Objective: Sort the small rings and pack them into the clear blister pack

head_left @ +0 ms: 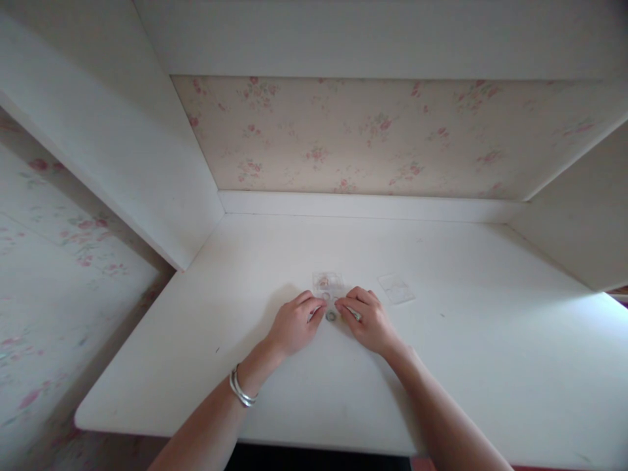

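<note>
My left hand [297, 320] rests on the white tabletop [304, 399], thumb and forefinger closed in a pinch. Whatever lies between those fingertips is too small to make out. Facing it, my right hand [367, 319] is also pinched, its fingertips beside a thin, small ring [336, 299]; whether it grips the ring is unclear. A grey-green ring [330, 316] lies flat between the two hands. Just beyond the fingertips sits a small clear plastic box [328, 282] with little pieces inside. Something greenish shows under my right hand, mostly hidden by the fingers.
A flat clear plastic piece, like a lid [396, 288], lies right of the box. Tiny dark specks dot the tabletop. White side panels [147, 150] and a low back ledge [373, 206] enclose the desk, with floral wallpaper behind. A silver bracelet [240, 387] circles my left wrist.
</note>
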Demonstrator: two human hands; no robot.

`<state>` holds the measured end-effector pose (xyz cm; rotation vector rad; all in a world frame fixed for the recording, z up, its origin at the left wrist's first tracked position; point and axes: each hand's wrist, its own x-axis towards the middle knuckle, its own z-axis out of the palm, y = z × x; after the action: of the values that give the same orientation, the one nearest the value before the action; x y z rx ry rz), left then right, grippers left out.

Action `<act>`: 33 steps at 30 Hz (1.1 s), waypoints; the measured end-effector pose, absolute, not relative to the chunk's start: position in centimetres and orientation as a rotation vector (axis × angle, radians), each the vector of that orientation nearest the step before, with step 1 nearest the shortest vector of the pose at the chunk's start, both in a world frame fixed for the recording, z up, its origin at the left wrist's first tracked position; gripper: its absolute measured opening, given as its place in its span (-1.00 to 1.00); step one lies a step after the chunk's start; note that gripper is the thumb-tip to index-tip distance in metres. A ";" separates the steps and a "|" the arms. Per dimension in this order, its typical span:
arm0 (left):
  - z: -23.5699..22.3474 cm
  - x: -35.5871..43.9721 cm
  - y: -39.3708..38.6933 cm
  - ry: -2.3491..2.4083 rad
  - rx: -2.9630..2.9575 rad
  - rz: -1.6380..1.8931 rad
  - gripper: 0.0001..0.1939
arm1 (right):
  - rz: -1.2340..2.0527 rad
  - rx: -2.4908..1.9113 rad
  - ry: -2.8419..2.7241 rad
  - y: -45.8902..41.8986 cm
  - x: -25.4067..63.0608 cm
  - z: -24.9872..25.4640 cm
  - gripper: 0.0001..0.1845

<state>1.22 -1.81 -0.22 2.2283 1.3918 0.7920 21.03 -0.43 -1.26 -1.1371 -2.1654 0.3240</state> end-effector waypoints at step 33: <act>-0.8 1.5 -2.3 1.310 2.404 0.604 -0.76 | 0.223 -1.264 -1.984 0.3 20.7 -1.7 -0.76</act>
<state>1.46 -2.27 -0.76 2.4040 1.3101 0.6041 20.72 0.28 -1.65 -1.2644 -1.9836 0.2234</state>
